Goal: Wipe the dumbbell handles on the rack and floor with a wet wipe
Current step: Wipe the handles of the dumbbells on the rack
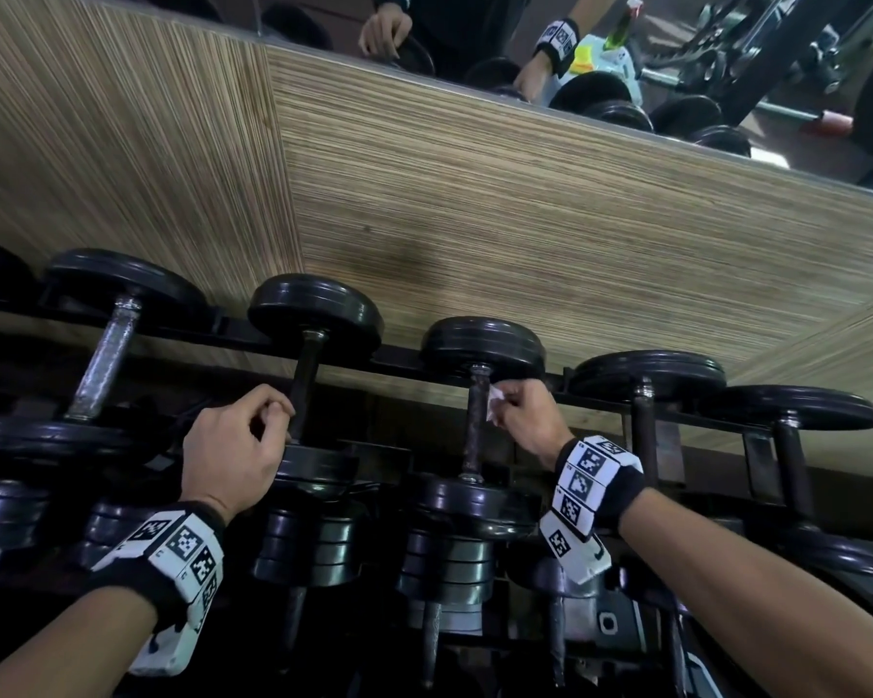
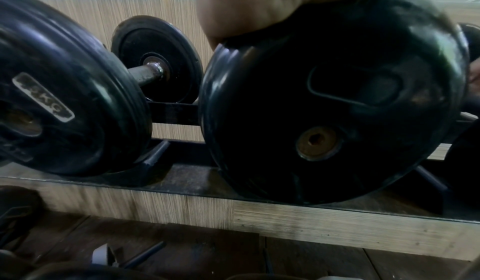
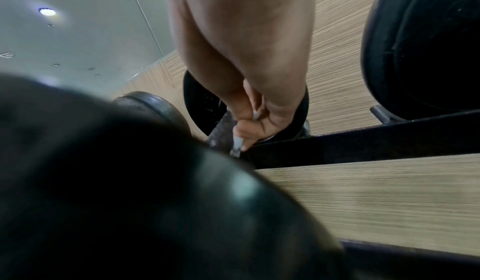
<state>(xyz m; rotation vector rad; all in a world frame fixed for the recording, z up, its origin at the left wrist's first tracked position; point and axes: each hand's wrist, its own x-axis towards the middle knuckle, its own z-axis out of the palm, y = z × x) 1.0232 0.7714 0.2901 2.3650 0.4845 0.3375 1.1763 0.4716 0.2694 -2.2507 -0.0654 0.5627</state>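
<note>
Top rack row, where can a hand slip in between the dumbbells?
Open gaps lie along each handle between its two plates, as at the silver handle far left. The left hand and the right hand with the wipe fill two middle gaps. Plates crowd the lower tier.

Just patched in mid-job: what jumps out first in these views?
The right hand pinches a small white wet wipe against the handle of a dumbbell on the top rack row. The left hand rests, fingers curled, at the neighbouring dumbbell's handle. Behind the row of black dumbbells runs a striped wood-grain wall.
</note>
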